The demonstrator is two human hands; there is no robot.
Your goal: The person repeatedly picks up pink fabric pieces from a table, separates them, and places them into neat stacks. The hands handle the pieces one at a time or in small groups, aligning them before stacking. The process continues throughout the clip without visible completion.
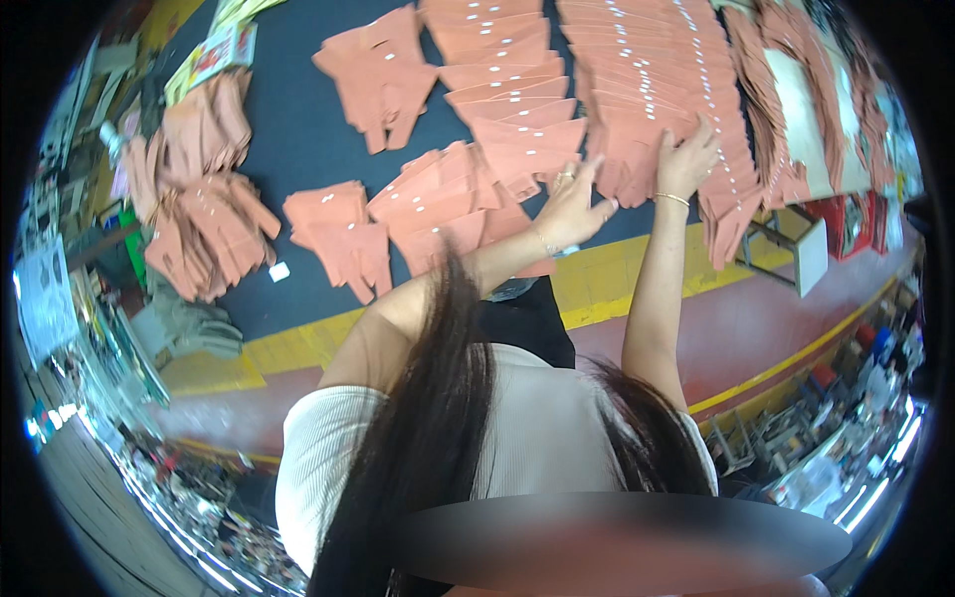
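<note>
Overlapping rows of salmon-coloured, flat cut pieces (627, 90), which look like fabric or leather, carry small white stickers. At the near end of the middle row (517, 104), my left hand (575, 211) is held with thumb and fingers apart, nothing visible in it. My right hand (688, 164) lies over the near end of the rows to its right, fingers spread on the pieces. Whether its fingertips pinch an edge is not visible. Left of my left hand, a fanned stack (428, 199) and a smaller stack (338, 234) lie on the dark table (284, 109).
One more bunch of pieces (378, 75) lies at the far middle. Piled bundles (214, 224) line the table's left edge, with a small white tag (280, 271) beside them. A stool (801, 254) and a red crate (846, 224) stand at the right.
</note>
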